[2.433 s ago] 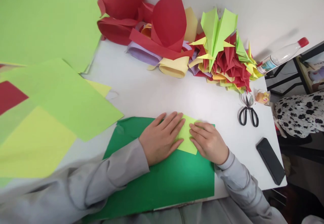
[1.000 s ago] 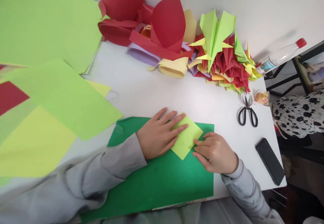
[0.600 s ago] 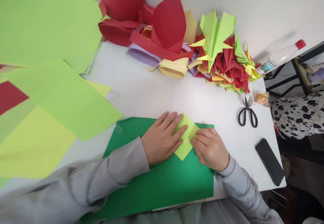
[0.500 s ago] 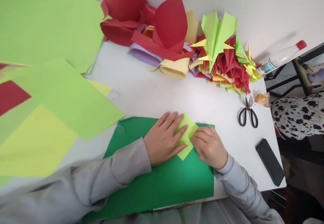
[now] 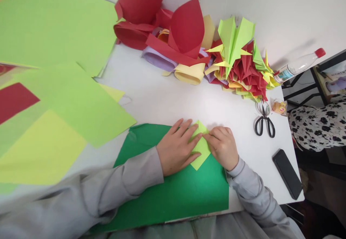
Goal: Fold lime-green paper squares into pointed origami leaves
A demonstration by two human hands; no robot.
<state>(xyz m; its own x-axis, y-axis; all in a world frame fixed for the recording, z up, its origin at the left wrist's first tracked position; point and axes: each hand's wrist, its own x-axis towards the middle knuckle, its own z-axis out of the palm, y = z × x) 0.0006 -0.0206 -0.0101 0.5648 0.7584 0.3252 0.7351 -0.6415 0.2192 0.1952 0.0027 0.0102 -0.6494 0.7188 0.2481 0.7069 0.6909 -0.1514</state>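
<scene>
A small folded piece of yellow-green paper (image 5: 199, 156) lies on a large dark green sheet (image 5: 194, 192) in front of me. My left hand (image 5: 178, 147) lies flat with its fingers spread, the tips pressing on the left part of the folded paper. At the paper's right corner, my right hand (image 5: 223, 145) has its fingers curled together in a pinch on the edge. Part of the small paper is hidden under my left fingers.
Large light green sheets (image 5: 56, 30), a yellow sheet (image 5: 45, 149) and a red piece (image 5: 17, 100) cover the left side. Rolled red papers (image 5: 186, 26) and a pile of folded paper shapes (image 5: 245, 70) line the back. Scissors (image 5: 264, 122), a black phone-like object (image 5: 287, 174) and a bottle (image 5: 300, 64) are at right.
My right hand has shifted slightly up and left along the folded paper's right edge, and its pinch is now nearer my left fingertips. The left hand still presses the paper.
</scene>
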